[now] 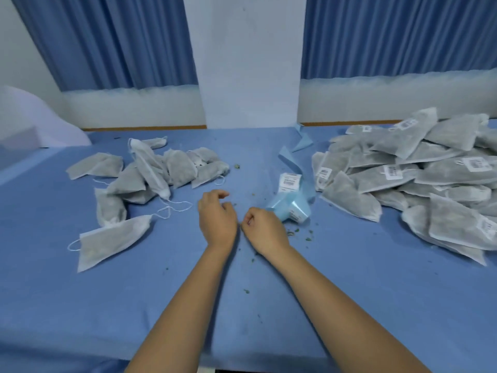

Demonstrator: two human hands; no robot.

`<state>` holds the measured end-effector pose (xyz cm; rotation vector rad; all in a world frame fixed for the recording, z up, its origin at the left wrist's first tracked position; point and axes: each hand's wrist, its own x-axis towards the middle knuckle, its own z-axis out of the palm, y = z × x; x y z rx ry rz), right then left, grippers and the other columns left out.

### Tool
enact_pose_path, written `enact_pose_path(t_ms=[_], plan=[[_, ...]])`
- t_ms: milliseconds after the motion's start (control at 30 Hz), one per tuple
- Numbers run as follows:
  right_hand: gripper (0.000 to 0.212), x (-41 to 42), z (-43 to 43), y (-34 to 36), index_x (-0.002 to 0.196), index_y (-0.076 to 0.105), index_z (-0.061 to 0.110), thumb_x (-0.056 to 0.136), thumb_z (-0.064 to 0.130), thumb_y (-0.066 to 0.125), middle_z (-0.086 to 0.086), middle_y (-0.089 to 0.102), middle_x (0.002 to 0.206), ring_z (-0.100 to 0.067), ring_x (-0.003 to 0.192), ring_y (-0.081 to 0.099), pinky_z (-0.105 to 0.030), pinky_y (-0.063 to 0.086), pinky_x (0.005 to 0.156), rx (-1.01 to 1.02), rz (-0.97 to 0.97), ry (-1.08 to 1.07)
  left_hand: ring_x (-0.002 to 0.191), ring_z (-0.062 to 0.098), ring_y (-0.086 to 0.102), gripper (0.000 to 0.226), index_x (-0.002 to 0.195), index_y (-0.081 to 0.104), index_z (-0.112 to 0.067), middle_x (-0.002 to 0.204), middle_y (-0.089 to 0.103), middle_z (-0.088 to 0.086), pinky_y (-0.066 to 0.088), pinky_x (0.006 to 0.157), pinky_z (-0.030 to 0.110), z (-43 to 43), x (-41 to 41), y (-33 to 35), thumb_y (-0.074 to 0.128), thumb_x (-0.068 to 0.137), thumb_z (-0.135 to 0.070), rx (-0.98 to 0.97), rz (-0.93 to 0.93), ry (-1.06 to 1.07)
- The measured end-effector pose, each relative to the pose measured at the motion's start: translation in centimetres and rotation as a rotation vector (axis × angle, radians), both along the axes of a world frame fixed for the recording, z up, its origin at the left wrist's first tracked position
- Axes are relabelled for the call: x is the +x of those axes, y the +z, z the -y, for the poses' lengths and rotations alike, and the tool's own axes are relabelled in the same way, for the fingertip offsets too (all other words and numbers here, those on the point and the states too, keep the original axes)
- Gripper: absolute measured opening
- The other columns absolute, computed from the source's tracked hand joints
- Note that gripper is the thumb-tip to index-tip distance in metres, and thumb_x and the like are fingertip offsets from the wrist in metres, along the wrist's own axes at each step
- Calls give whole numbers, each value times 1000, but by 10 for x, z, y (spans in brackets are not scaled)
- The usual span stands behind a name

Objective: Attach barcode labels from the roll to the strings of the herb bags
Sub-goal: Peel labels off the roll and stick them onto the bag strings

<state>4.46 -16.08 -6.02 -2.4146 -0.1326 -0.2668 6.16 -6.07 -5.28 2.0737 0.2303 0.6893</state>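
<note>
On the blue table (242,305), a pile of grey herb bags without labels (150,170) lies at the left, their white strings loose. One single bag (110,238) sits nearer me. At the right, a bigger heap of bags with barcode labels (419,179) spreads out. The label roll (291,205), on pale blue backing, lies at centre with white barcode labels (289,181) showing. My left hand (216,216) hovers with fingers loosely curled, holding nothing. Beside it, my right hand (262,227) has curled fingers just left of the roll; nothing shows in them.
A strip of blue backing paper (295,154) trails from the roll toward the back wall. Small green herb crumbs (306,235) lie scattered near the roll. A white object (32,122) sits at the far left. Blue curtains hang behind the table.
</note>
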Motion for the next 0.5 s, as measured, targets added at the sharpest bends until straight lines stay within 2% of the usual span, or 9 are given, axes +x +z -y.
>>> enact_pose_path(t_ms=[100, 167, 233, 300, 400, 433, 500], plan=[[10, 18, -15, -9, 85, 59, 19, 89, 25, 53, -5, 68, 88, -25, 87, 60, -32, 38, 65, -160, 45, 27, 127, 32, 37, 39, 128, 53, -13, 139, 38, 15, 42, 85, 39, -37, 20, -9, 51, 90, -4, 106, -225, 88], [10, 27, -19, -12, 85, 58, 19, 89, 25, 51, -3, 67, 84, -24, 83, 60, -30, 33, 61, -198, 84, 26, 127, 37, 38, 50, 138, 45, -17, 150, 19, 19, 44, 86, 41, -51, 33, -7, 51, 90, -5, 99, -261, 143], [10, 32, -19, -15, 84, 57, 19, 89, 24, 49, 0, 63, 77, -23, 79, 59, -30, 31, 60, -204, 104, 20, 120, 42, 43, 53, 141, 43, -20, 153, 11, 21, 44, 84, 42, -65, 45, -4, 51, 91, -5, 43, -271, 248], [10, 35, -19, -19, 82, 54, 20, 90, 25, 49, 5, 56, 70, -21, 75, 59, -29, 30, 59, -207, 123, 22, 112, 42, 50, 47, 138, 45, -20, 150, 19, 22, 43, 83, 41, -81, 57, -2, 52, 93, -11, -18, -309, 308], [10, 35, -18, -21, 82, 53, 21, 90, 26, 49, 8, 51, 68, -19, 73, 57, -29, 31, 59, -223, 126, 34, 114, 37, 54, 39, 137, 52, -14, 138, 47, 20, 42, 87, 38, -101, 69, -4, 46, 98, -15, -39, -339, 287], [11, 35, -17, -20, 83, 54, 21, 91, 26, 50, 8, 51, 68, -18, 73, 57, -29, 32, 60, -229, 118, 33, 112, 35, 56, 36, 132, 57, -11, 130, 55, 18, 42, 85, 37, -102, 70, -4, 44, 98, -14, -60, -302, 285], [11, 33, -17, -16, 85, 56, 19, 91, 26, 51, 8, 52, 69, -17, 74, 57, -28, 35, 61, -216, 94, 45, 94, 30, 59, 30, 111, 69, -5, 102, 66, 16, 37, 70, 30, -96, 66, -4, 43, 97, -10, -159, -186, 291]])
